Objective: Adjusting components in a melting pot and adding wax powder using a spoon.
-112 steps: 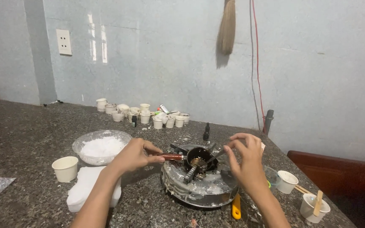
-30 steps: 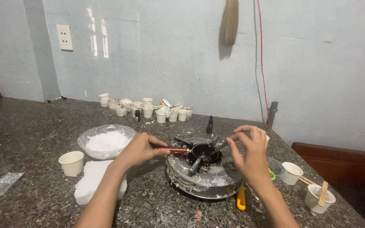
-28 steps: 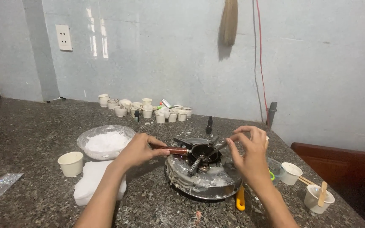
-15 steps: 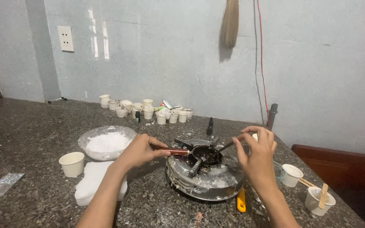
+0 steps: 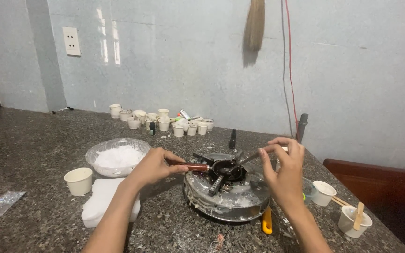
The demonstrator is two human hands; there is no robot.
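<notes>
So the left hand (image 5: 153, 166) is pinched shut around the reddish-brown handle (image 5: 196, 167) of a small dark pot (image 5: 226, 169), thumb on top and fingers curled under. The pot sits on the black pot supports in the middle of a round metal burner (image 5: 226, 199) that's crusted all over with white residue. The right hand (image 5: 284, 171) is closed on the upper end of a thin metal stirrer (image 5: 244, 160), held between thumb and fingertips, and the stick slants down to the left with its lower end inside the pot. Can't really make out what's in the pot, it's just dark in there.

The burner rests on a dark speckled stone surface (image 5: 33, 154). Left of the pot hand there's a clear bowl (image 5: 116, 157) full of white flakes, a white paper cup (image 5: 78, 181) in front of that, and a white slab (image 5: 104, 200) lying partly under the left forearm. A yellow handle (image 5: 267, 226) pokes out from the burner's near edge.

Over by the right wrist there are two more white cups: one (image 5: 323, 192) near the hand, and another (image 5: 351, 220) closer to the surface's edge with a flat wooden stick (image 5: 359, 215) standing in it. Way back by the pale blue wall there's a cluster of little white cups (image 5: 165, 122), plus a small dark dropper bottle (image 5: 232, 139) just behind the burner.
</notes>
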